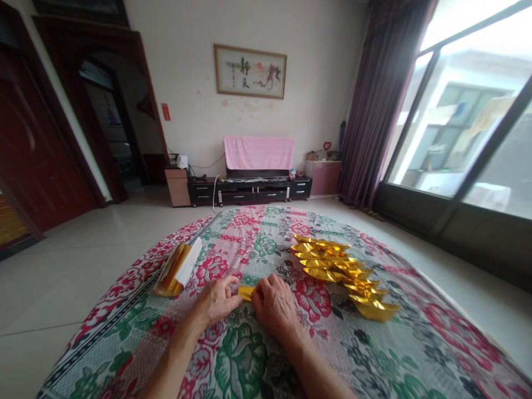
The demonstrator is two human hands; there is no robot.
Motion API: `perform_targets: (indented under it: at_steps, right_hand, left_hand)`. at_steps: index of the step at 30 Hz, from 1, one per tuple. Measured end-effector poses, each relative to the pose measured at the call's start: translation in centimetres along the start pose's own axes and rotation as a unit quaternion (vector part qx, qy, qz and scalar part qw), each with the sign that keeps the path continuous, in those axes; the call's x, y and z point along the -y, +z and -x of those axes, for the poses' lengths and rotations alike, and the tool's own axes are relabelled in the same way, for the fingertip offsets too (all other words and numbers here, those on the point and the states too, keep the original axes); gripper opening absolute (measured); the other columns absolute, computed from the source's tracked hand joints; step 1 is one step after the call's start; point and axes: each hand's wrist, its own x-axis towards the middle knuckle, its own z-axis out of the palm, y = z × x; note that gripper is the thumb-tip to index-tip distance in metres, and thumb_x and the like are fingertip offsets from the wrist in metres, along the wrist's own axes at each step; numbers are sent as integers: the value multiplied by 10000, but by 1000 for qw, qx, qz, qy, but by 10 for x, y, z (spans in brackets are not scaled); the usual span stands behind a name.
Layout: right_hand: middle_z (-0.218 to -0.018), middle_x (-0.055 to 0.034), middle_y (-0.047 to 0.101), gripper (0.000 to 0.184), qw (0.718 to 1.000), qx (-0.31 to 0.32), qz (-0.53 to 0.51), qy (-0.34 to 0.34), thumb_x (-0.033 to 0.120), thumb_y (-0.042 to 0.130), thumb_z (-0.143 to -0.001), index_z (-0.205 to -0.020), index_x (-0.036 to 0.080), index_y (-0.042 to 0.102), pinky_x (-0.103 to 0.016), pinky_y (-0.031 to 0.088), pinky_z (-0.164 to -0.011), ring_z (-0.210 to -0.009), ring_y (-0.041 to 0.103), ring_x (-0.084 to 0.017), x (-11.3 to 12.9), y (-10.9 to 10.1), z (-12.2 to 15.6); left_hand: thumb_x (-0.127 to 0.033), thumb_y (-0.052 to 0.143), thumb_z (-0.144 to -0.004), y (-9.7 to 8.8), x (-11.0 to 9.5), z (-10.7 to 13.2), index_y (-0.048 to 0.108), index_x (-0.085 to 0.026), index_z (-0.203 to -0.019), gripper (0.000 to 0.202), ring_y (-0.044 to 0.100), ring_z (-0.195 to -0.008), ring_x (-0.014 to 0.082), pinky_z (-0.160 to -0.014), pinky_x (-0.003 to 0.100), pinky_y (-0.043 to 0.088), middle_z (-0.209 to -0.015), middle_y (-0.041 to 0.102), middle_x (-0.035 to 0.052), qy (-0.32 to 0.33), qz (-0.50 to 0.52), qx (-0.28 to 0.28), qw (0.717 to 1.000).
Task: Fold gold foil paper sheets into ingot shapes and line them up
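A small folded strip of gold foil paper [246, 292] lies between my two hands, low over the flowered cloth. My left hand [220, 299] pinches its left end with thumb and fingers. Curled fingers of my right hand [275, 303] grip the right end and cover that part. To the right, several shiny gold paper ingots [328, 260], shaped like little boats, sit close together in slanting rows. Left of my hands rests a stack of gold and white paper sheets [178, 269], bent into a curve.
A round table under a red, green and grey flowered tablecloth [245, 354] fills the foreground. Beyond it stands a low black TV cabinet [253, 191] with a pink cloth [258, 152] above. Doorways are at left, a large window [465, 122] at right.
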Motion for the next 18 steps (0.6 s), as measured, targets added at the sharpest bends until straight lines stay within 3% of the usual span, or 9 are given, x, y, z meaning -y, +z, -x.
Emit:
perform_targets:
  at_steps: [4,10,18]
  right_hand:
    - [-847,-32,517,158,1000,1,1,-3,301,448,-864,-840,204,570,-259,285,-708,-806,480,-153,0,-2,0]
    - [-847,-40,520,162,1000,14,2,-7,301,463,-854,-801,202,581,-260,299,-715,-812,479,-158,2,-4,0]
    - [-883,-48,513,157,1000,8,7,-7,316,477,-840,-795,208,582,-272,313,-724,-855,461,-177,2,-5,0]
  left_hand:
    - [-384,555,-683,1,4,-2,629,-208,-956,333,485,-514,97,-507,195,323,-535,524,-57,-2,-17,6,1000]
    - [-291,530,-686,3,5,-3,589,-226,-1069,393,495,-526,93,-539,191,353,-542,527,-69,-5,3,-4,1000]
    - [-273,548,-667,2,3,-4,620,-211,-1000,347,497,-537,102,-531,209,349,-561,540,-54,-3,-13,-6,1000]
